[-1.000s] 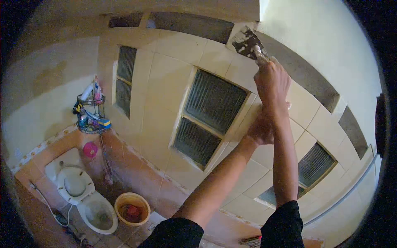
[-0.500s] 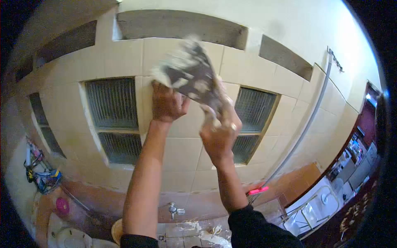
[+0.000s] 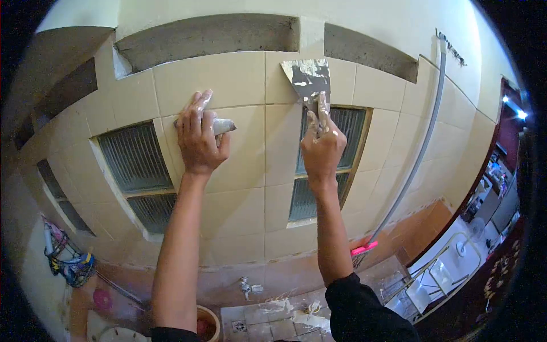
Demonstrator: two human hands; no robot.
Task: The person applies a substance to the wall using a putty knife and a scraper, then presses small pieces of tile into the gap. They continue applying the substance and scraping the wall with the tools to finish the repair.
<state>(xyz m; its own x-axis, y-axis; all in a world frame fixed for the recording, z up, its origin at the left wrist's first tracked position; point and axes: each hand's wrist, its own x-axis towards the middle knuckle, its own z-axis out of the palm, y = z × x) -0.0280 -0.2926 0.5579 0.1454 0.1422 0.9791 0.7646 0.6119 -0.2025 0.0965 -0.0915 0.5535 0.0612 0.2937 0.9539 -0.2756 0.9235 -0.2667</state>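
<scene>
My right hand [image 3: 325, 145] grips a putty knife [image 3: 310, 80], its index finger stretched along the dark blade. Cream paste coats the blade's wide upper edge, and specks of it cling to my fingers. To the left, my left hand [image 3: 199, 134] is against the tiled wall [image 3: 233, 157], closed over a pale grey tool with a dark pointed tip [image 3: 224, 126]. Most of that tool lies hidden under my palm, so its exact kind does not show. White paste smears the fingertips of this hand.
Glass louvre windows [image 3: 135, 157] flank my hands, under recessed openings [image 3: 211, 40]. Below are a tap [image 3: 246, 288], a bucket [image 3: 208, 325] and a paste-splashed floor [image 3: 285, 313]. A long-handled pink brush [image 3: 363, 248] leans right; a metal-framed chair [image 3: 436, 279] stands beyond.
My hands have moved apart: the putty knife has gone from beside my left hand to the right and turned upright. The pale tool under my left hand now shows. The view has shifted.
</scene>
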